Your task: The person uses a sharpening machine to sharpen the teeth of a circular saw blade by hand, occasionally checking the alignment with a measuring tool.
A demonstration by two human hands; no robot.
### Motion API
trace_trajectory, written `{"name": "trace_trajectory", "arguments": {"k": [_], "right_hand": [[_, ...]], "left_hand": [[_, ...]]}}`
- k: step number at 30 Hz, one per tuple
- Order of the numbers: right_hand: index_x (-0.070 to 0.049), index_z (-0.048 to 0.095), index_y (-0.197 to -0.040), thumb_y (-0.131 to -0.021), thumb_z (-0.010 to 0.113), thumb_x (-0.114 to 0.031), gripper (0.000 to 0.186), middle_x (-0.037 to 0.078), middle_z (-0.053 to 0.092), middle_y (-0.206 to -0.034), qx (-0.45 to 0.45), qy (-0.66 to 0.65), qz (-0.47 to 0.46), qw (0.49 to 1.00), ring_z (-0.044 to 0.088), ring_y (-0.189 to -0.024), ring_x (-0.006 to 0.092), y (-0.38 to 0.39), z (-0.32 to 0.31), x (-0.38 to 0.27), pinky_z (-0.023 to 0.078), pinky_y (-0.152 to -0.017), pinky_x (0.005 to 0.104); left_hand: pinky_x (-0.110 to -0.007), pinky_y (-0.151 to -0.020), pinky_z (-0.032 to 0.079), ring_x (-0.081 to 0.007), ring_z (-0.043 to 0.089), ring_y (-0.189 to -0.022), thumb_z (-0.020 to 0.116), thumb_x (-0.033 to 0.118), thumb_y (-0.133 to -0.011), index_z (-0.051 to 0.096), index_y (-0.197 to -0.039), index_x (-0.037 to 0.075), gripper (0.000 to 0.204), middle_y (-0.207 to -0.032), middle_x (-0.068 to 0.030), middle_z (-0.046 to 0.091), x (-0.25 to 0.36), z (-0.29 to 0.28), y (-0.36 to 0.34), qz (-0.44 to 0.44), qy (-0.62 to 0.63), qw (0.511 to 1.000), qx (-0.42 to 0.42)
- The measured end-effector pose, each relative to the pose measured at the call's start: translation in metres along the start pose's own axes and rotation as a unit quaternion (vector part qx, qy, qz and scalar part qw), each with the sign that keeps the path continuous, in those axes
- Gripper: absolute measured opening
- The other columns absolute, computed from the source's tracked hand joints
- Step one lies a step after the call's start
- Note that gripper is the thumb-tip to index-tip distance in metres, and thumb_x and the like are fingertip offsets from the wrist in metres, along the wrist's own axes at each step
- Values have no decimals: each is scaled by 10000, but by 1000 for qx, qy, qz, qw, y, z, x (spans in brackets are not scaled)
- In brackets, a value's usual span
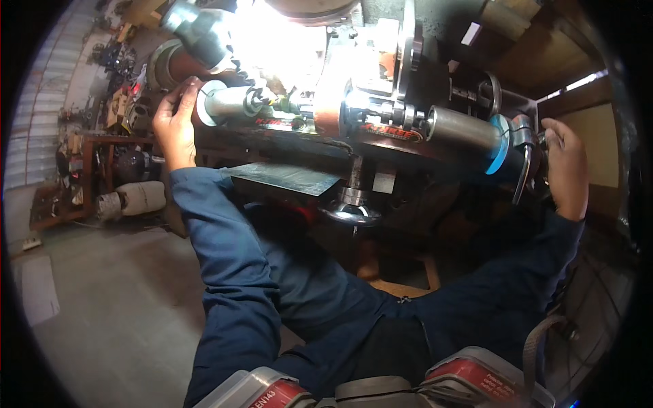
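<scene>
L hand (175, 128) at rim of L cyl (228, 103), R hand (566, 162) well apart by outer end of R cyl (462, 133), can't tell grips; cyls sit in line on machine (329, 117), prob. hence the wide reach.

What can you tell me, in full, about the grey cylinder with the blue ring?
The cylinder is smooth, dull grey and metallic-looking, lying lengthwise on the machine's right side and sloping down rightward in the picture. Its left end faces a shiny shaft. A bright blue ring encircles its right end, with a bent metal lever just beyond. The right hand is farther right; no contact between it and the cylinder shows.
</scene>
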State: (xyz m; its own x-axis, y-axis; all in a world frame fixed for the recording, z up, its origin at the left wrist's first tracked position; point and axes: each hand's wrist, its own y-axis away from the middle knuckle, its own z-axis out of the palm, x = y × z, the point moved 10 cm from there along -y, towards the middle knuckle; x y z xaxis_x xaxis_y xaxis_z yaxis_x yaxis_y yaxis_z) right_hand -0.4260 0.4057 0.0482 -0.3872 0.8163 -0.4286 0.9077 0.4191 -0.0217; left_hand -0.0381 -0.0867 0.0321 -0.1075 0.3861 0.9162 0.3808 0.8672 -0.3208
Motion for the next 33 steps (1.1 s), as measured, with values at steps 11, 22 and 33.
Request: {"name": "trace_trajectory", "arguments": {"k": [11, 22, 33], "right_hand": [[-40, 646, -1175, -987, 506, -167, 267, 118, 693, -1070, 208, -113, -62, 970, 664, -979, 188, 37, -9, 6, 499, -846, 304], [82, 597, -1132, -998, 496, -147, 284, 192, 671, -1051, 422, -142, -205, 871, 696, -825, 234, 78, 1, 9, 578, -691, 277], [75, 601, -1156, -1005, 487, -158, 300, 177, 669, -1080, 369, -216, -171, 888, 677, -913, 229, 67, -6, 11, 554, -771, 285]], "left_hand": [[-290, -903, 476, -158, 638, -929, 703, 96, -873, 657, -1007, -57, 209, -991, -120, 699, -4, -1, -3, 3, 0, 1000, 21], [-281, -865, 475, -149, 628, -899, 723, 102, -858, 666, -993, -32, 198, -967, -100, 699, -7, -5, -1, 3, 15, 1000, 25], [-265, -819, 484, -134, 612, -858, 737, 101, -847, 654, -981, -26, 202, -933, -55, 664, -14, -9, -2, -10, 44, 999, 17]]}}
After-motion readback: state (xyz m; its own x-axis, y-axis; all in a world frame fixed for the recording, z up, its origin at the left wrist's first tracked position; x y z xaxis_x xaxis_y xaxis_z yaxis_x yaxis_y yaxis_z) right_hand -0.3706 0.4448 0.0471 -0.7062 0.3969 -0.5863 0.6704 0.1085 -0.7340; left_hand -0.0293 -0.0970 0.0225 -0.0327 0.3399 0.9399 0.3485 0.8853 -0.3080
